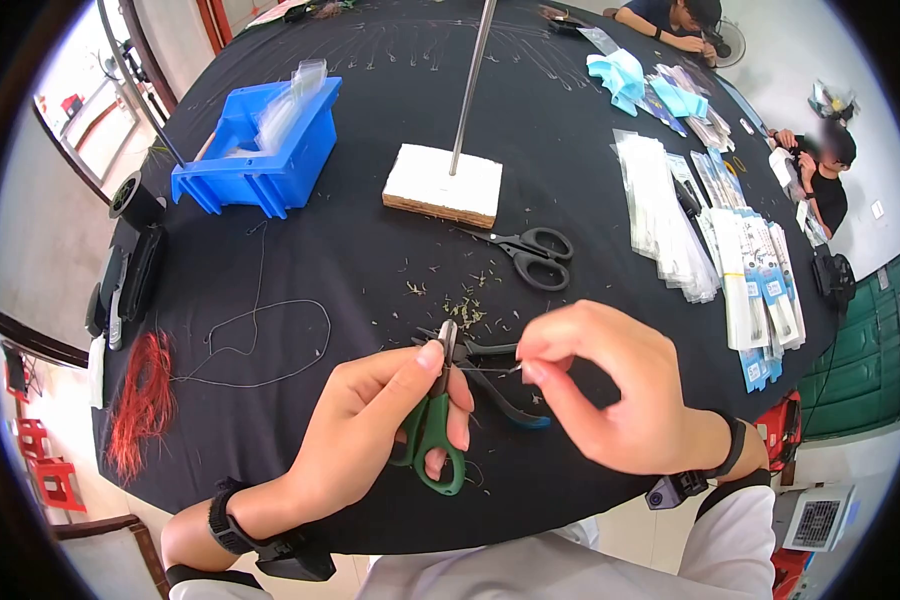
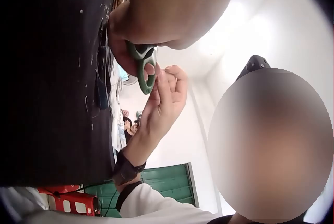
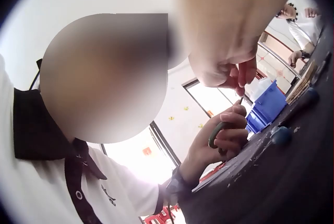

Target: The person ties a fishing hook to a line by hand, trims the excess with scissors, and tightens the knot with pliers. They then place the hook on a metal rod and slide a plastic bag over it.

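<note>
In the head view my left hand (image 1: 370, 425) holds green-handled scissors (image 1: 436, 440), thumb on the blades, which point away from me. My right hand (image 1: 615, 390) pinches a thin dark strand (image 1: 495, 369) between thumb and forefinger, just right of the blades; the strand runs toward the left hand. Beneath the hands lie dark pliers (image 1: 505, 400) with a blue-tipped handle. The left wrist view shows the green handles (image 2: 147, 75) under the left hand (image 2: 119, 36). In the right wrist view the right fingers meet above the left hand (image 3: 222, 138).
Black scissors (image 1: 540, 260) and small clippings (image 1: 465, 308) lie beyond the hands, before a white block (image 1: 443, 185) bearing a metal rod. A blue bin (image 1: 260, 150) stands back left, red threads (image 1: 143, 405) lie left, plastic packets (image 1: 660, 215) right. Two people sit at the right.
</note>
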The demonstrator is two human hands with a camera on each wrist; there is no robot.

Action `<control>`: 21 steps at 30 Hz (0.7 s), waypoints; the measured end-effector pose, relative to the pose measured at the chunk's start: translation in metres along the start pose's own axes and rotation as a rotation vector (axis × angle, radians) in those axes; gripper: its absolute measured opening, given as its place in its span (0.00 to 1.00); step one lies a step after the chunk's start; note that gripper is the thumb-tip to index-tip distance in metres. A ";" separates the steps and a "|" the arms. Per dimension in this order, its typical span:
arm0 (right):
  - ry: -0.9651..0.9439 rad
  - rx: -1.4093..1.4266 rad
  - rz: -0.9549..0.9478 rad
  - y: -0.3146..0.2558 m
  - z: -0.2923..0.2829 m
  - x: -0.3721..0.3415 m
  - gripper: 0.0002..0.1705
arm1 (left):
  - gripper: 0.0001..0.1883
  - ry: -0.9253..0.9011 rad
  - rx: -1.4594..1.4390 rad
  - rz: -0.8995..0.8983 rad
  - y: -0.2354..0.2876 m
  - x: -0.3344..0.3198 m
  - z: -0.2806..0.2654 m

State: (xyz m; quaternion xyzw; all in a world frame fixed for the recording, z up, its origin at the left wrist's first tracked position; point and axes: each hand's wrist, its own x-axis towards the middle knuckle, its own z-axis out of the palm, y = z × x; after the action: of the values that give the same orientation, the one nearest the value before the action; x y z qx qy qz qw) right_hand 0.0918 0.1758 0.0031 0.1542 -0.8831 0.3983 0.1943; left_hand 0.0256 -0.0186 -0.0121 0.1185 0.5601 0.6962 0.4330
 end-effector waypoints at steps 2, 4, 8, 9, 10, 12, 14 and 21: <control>-0.057 0.121 0.180 0.006 -0.001 -0.001 0.10 | 0.22 -0.024 0.019 0.024 0.000 0.000 0.001; -0.091 0.187 0.255 0.011 -0.002 0.001 0.09 | 0.23 -0.046 0.056 0.055 -0.001 -0.002 0.004; -0.030 0.269 0.168 0.012 0.001 0.005 0.07 | 0.18 -0.212 0.420 0.058 0.004 -0.006 0.007; -0.006 0.281 0.112 0.010 0.002 0.006 0.06 | 0.18 -0.206 0.444 0.049 0.004 -0.005 0.008; 0.011 0.295 0.057 0.009 0.004 0.006 0.07 | 0.18 -0.198 0.469 0.041 0.003 -0.006 0.008; 0.008 0.164 -0.075 0.001 0.002 0.006 0.09 | 0.12 -0.130 0.486 0.021 -0.003 -0.005 0.008; 0.018 0.101 -0.159 -0.001 0.002 0.008 0.11 | 0.13 -0.080 0.444 0.034 -0.004 -0.004 0.009; 0.058 -0.111 -0.320 -0.004 0.011 -0.007 0.13 | 0.18 0.049 0.195 0.035 -0.004 -0.001 0.005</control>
State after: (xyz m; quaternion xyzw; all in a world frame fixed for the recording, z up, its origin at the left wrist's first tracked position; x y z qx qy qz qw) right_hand 0.0976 0.1657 -0.0041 0.2703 -0.8618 0.3173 0.2889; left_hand 0.0312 -0.0159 -0.0141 0.1526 0.6334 0.6486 0.3934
